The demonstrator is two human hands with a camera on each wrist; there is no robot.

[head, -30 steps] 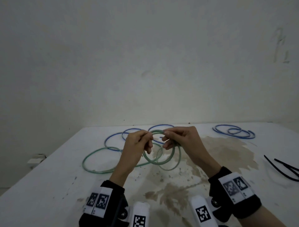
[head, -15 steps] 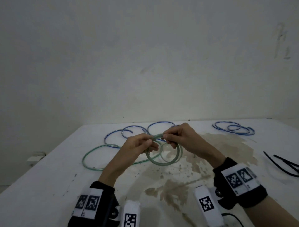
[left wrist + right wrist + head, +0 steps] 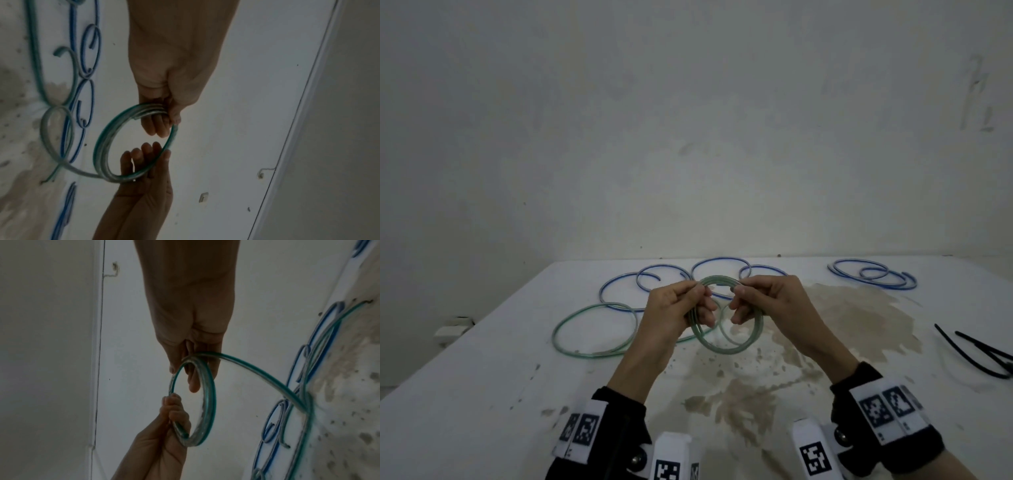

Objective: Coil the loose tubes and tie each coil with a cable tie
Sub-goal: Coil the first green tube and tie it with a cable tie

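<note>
Left hand [image 3: 677, 310] and right hand [image 3: 767, 298] each pinch the green tube [image 3: 726, 346] coil, held above the stained table [image 3: 859, 308]; tube tail trails left of the coil. No legible writing; wrist markers coded only

Head view: high, facing forward and down over the table [image 3: 482, 394] toward its far edge | left wrist view: close, along the hand | right wrist view: close, mirrored | all three share the green tube coil [image 3: 726, 347] [image 3: 102, 146] [image 3: 209, 402].
</note>
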